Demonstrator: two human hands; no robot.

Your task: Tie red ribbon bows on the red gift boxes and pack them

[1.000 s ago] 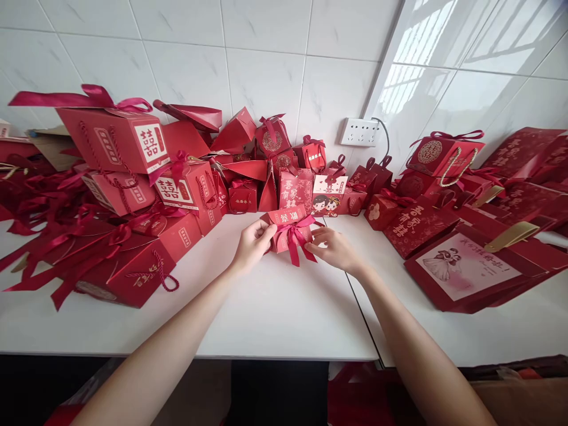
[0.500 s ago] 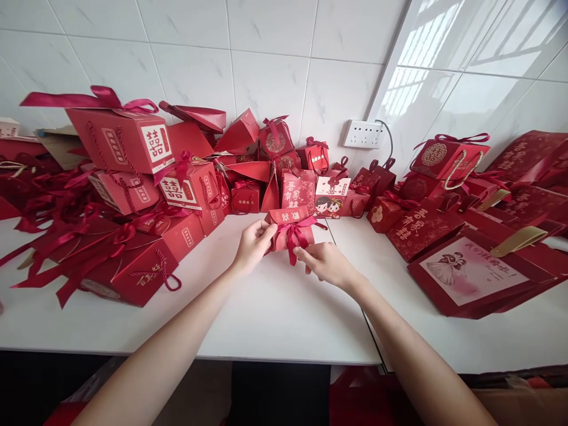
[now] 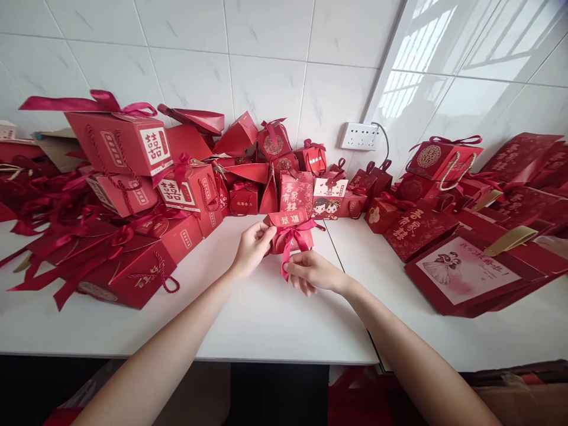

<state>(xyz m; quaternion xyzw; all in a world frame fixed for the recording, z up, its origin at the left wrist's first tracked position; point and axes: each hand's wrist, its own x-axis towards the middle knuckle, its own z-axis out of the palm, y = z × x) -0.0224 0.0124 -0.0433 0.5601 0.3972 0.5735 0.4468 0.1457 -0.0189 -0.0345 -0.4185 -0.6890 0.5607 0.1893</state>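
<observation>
A small red gift box [image 3: 286, 220] with gold lettering is in the middle, above the white tabletop. Around it a dark pink satin ribbon [image 3: 298, 235] is tied in a bow. My left hand [image 3: 252, 247] grips the box's left edge between thumb and fingers. One hanging tail of the ribbon is pinched between thumb and forefinger of my right hand [image 3: 314, 271], in front of the box; its other fingers are loosely curled. The box's underside and back are hidden.
Piled red gift boxes [image 3: 146, 278] with ribbons and rope handles crowd the left. More boxes [image 3: 295, 189] line the white tiled wall. At right lies a bag-shaped box [image 3: 470, 272] with a couple's picture. A power strip [image 3: 359, 136] hangs on the wall; a seam crosses the table [image 3: 266, 325].
My right hand has moved down and a little left, drawing the ribbon tail out toward me. My left hand stays on the box. The view has shifted slightly.
</observation>
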